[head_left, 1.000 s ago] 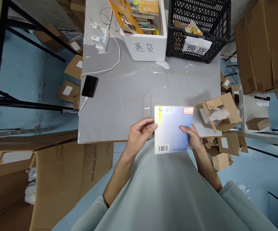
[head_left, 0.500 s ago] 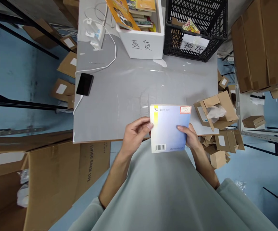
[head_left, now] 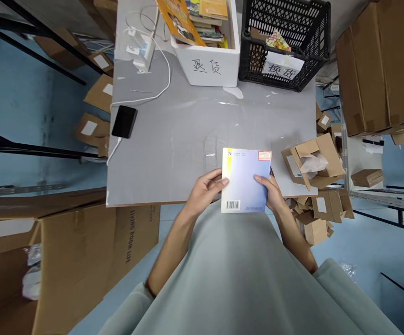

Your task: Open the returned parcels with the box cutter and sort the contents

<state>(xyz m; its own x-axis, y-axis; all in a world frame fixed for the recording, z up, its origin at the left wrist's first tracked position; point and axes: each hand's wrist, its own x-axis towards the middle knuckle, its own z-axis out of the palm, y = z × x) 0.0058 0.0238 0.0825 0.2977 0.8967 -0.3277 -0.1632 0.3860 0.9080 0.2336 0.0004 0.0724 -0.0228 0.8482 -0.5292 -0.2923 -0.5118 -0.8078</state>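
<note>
I hold a pale blue book (head_left: 244, 179) back cover up over the near edge of the grey table (head_left: 188, 139). It has a barcode at its lower left, a yellow strip on its left side and a red sticker at the top right. My left hand (head_left: 207, 190) grips its left edge, thumb on the cover. My right hand (head_left: 271, 190) grips its right edge, fingers curled around it.
A white box of books (head_left: 209, 46) and a black plastic crate (head_left: 286, 42), both with handwritten labels, stand at the table's far edge. A black phone (head_left: 124, 122) on a white cable lies at the left. Small cardboard boxes (head_left: 313, 163) pile at the right; large cartons stand around.
The book has moved a little away from me and looks slightly smaller, with both hands keeping their hold. The view has shifted slightly.
</note>
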